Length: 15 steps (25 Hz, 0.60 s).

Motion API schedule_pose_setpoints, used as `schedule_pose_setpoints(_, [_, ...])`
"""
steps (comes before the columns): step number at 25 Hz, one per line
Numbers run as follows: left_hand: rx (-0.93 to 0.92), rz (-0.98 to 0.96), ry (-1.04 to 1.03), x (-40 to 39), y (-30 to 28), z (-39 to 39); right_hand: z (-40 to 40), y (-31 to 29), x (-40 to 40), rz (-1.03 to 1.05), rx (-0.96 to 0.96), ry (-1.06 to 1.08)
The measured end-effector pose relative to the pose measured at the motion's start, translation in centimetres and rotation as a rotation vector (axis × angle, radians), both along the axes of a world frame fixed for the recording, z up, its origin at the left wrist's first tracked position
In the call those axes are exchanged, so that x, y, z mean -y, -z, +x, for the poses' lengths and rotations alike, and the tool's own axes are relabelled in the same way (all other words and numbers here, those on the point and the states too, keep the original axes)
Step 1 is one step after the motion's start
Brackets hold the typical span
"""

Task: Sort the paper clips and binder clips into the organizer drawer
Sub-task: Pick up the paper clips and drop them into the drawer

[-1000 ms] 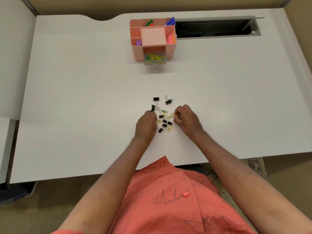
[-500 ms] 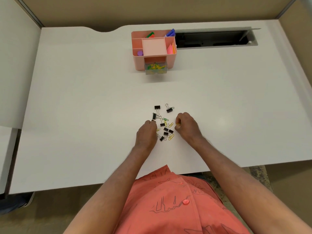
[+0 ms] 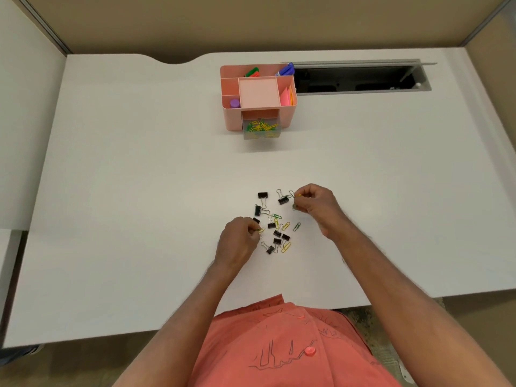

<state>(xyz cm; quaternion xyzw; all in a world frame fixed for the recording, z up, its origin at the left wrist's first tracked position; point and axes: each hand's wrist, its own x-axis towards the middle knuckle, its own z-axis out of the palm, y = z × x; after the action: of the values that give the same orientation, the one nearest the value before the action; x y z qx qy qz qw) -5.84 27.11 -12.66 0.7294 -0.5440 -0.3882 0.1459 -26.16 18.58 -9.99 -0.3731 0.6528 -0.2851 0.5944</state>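
Note:
A loose pile of black binder clips [image 3: 262, 195] and yellow and green paper clips [image 3: 286, 247] lies on the white desk [image 3: 139, 191] in front of me. My right hand [image 3: 315, 203] is at the pile's upper right, pinching paper clips in its fingertips. At the lower left of the pile my left hand [image 3: 237, 241] pinches a paper clip too. Farther back stands the pink organizer [image 3: 231, 85]; its clear drawer [image 3: 260, 129] is pulled out and holds several yellow and green paper clips.
The organizer's top compartments hold markers [image 3: 286, 69], pink sticky notes [image 3: 287, 96] and a purple cap [image 3: 235, 103]. An open cable slot [image 3: 360, 79] runs along the desk's back right. Partition walls enclose the desk at the back and the left.
My right hand has lifted away from the pile's right side to its upper right, carrying paper clips. A green paper clip now lies uncovered where it was. My left hand has stayed at the lower left.

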Motion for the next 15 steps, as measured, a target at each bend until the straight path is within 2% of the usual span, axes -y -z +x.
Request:
schedule_pose_setpoints(3, [-0.035, -0.042, -0.065, 1.9, -1.4, 1.2, 1.7, -2.6, 4.4, -0.111, 0.046, -0.019])
schedule_pose_setpoints(5, [-0.033, -0.09, -0.115, 4.2, -2.7, 2.0, 3.3, -4.4, 8.1, -0.223, 0.008, -0.06])
schedule_pose_setpoints(9, [-0.038, -0.194, -0.196, 10.1, -5.3, 3.1, 6.7, -6.3, 14.7, -0.449, -0.333, -0.24])
schedule_pose_setpoints(12, [-0.034, -0.281, -0.217, 14.7, -6.8, 3.6, 8.4, -5.6, 18.0, -0.605, -0.607, -0.431])
schedule_pose_setpoints(15, [0.029, -0.356, -0.199, 18.5, -7.6, 3.6, 8.7, -4.3, 19.2, -0.675, -0.746, -0.585])
